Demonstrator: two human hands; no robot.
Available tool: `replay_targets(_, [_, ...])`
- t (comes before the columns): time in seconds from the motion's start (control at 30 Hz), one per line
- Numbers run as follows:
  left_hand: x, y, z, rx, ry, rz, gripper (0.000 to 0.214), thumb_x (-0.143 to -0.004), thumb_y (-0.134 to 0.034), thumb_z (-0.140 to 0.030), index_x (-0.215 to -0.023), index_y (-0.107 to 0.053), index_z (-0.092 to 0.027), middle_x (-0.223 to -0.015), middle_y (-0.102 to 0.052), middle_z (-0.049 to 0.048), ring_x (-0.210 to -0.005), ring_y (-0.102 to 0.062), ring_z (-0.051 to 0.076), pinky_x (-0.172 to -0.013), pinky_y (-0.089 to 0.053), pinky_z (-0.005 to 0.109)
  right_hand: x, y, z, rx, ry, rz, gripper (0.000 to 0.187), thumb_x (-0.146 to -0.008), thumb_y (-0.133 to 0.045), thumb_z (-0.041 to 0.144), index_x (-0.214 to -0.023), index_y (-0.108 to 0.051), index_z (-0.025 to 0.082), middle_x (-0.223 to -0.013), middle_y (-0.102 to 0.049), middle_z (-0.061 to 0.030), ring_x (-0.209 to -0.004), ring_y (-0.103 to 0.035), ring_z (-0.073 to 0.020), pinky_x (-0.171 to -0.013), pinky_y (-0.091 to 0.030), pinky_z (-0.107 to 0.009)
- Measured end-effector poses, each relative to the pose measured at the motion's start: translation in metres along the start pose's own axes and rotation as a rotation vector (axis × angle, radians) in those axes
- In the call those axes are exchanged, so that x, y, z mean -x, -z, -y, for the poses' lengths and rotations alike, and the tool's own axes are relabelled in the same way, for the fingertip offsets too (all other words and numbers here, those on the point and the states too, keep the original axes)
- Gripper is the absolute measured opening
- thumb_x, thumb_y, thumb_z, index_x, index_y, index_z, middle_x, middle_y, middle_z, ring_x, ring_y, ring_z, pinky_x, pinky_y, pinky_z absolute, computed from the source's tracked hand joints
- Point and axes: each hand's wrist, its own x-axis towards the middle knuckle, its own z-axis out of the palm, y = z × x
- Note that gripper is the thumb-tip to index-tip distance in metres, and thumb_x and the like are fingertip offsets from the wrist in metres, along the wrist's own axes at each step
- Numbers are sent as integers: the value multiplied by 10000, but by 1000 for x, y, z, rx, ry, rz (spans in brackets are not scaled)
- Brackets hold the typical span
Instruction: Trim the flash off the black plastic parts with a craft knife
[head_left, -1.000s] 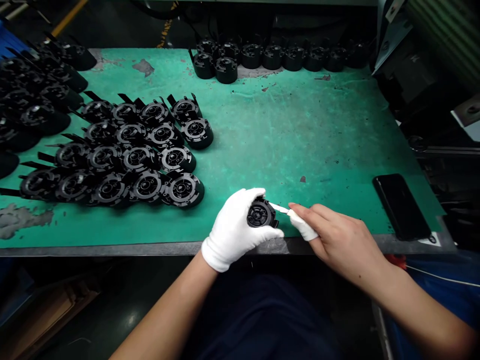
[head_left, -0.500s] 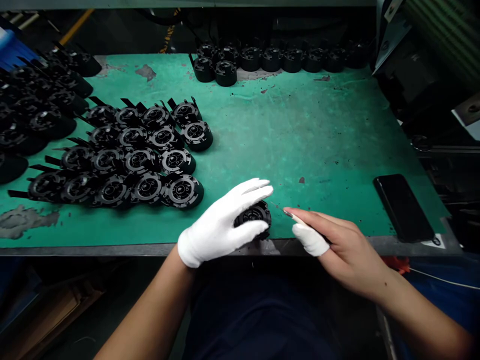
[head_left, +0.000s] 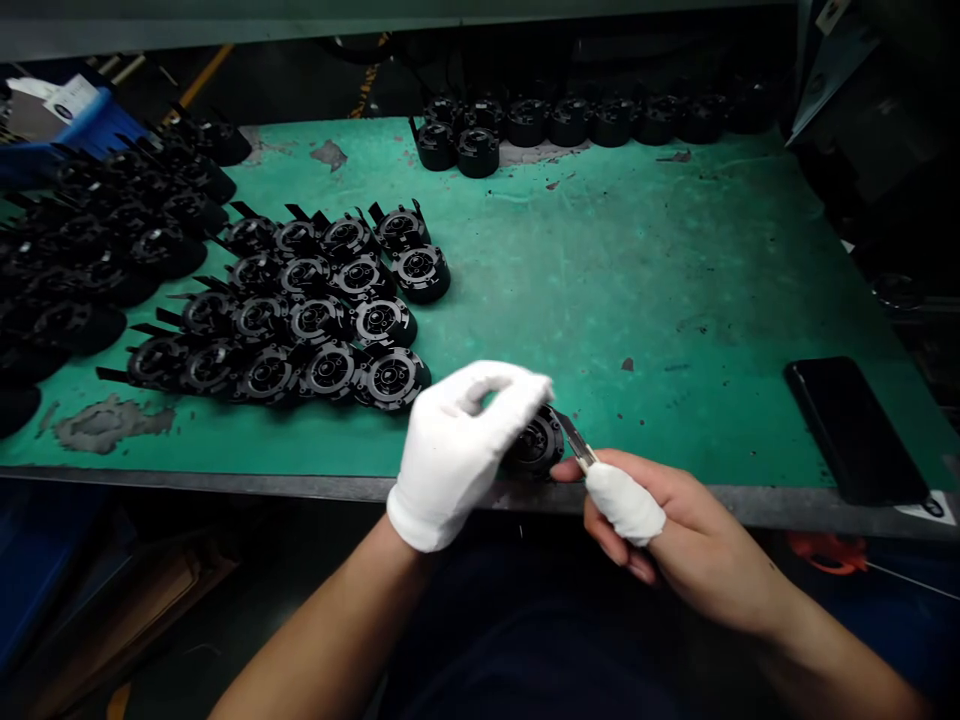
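My left hand (head_left: 461, 450), in a white glove, is closed with thumb and fingertips pinched together. Those fingertips are above a round black plastic part (head_left: 538, 445) at the bench's front edge; what they pinch, if anything, does not show. My right hand (head_left: 637, 510), bare but for a white cover on the thumb, grips a utility knife (head_left: 576, 440). Its blade points up and left, with the tip at the upper right rim of the black part, close to the left fingertips. The left hand hides part of the black part.
Rows of similar black parts (head_left: 322, 320) with upright tabs stand at left on the green mat (head_left: 570, 270). More black housings (head_left: 570, 122) line the back edge. A black phone (head_left: 859, 430) lies at right. A blue bin (head_left: 97, 125) stands far left.
The left hand has gone from spread fingers around the black part to a pinch above it. The right hand has turned and brought the knife blade to the part's rim. The view has shifted slightly.
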Motion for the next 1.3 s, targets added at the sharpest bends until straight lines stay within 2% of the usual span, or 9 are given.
replay_targets(0.1, [-4,1,6,18,-40,-243,207,-961,-633,-358,-872,-717,-191,-925,-751,24,-933,-724,177,-969,-565,337,3,1,-1,-94,-38,-6,363,-1007,-510,381,-1307,-580,190,-642,-560,42,-458,-400,-72,-454,-293,-212])
replay_targets(0.23, [2,4,15,-36,-69,-342,369,-1020,-509,-412,-771,-669,-191,-846,-722,27,-936,-726,186,-1005,-549,365,5,0,3,-192,-79,-1,361,-991,-516,426,-1234,-624,181,-611,-557,40,-397,-361,-62,-394,-268,-194])
replay_targets(0.37, [30,-3,32,-232,-132,-301,259,-1003,-548,-401,-1116,-665,-200,-1182,-699,78,-1166,-661,217,-1092,-499,393,6,-3,5,-224,-80,0,415,-981,-523,490,-1227,-621,171,-603,-546,41,-375,-349,-65,-370,-273,-193])
replay_targets(0.47, [52,-17,49,-426,-196,-161,819,-826,-747,-557,-1473,-400,-195,-1524,-455,177,-1433,-449,335,-1202,-382,506,3,2,-1,-146,-43,-50,392,-1004,-490,455,-1268,-610,191,-627,-549,41,-396,-380,-79,-385,-301,-206])
replay_targets(0.57, [57,-30,64,-536,-164,-76,1171,-680,-834,-631,-1565,-213,-181,-1543,-411,219,-1442,-425,386,-1195,-380,546,-4,20,-12,249,106,-176,355,-1027,-466,395,-1282,-642,223,-775,-647,-14,-633,-599,-149,-585,-489,-269])
replay_targets(0.67, [48,-32,70,-495,-142,-20,1135,-712,-841,-534,-1565,-189,-166,-1408,-550,180,-1313,-565,337,-1145,-452,504,-13,42,-20,796,266,-266,366,-1036,-440,342,-1299,-671,236,-1114,-727,-82,-1064,-660,-249,-927,-507,-394])
replay_targets(0.8, [39,-24,70,-428,-117,81,1033,-756,-799,-423,-1557,-201,-166,-1394,-571,156,-1283,-593,308,-1128,-476,472,-20,50,-17,1232,373,-202,397,-1016,-434,257,-1355,-636,213,-1142,-745,-86,-1006,-688,-252,-868,-516,-392])
replay_targets(1.07, [41,-24,73,-424,-96,82,1001,-770,-785,-460,-1554,-226,-188,-1432,-559,157,-1340,-555,334,-1163,-439,517,-31,44,-3,1373,390,-102,332,-988,-483,228,-1263,-668,214,-941,-732,-41,-852,-679,-216,-730,-476,-331])
replay_targets(1.3, [41,-24,71,-465,-159,45,966,-762,-790,-451,-1528,-270,-177,-1436,-557,157,-1355,-544,328,-1186,-414,527,-34,42,-7,1417,420,-154,369,-942,-501,176,-1271,-668,200,-900,-710,-39,-800,-670,-211,-683,-457,-321])
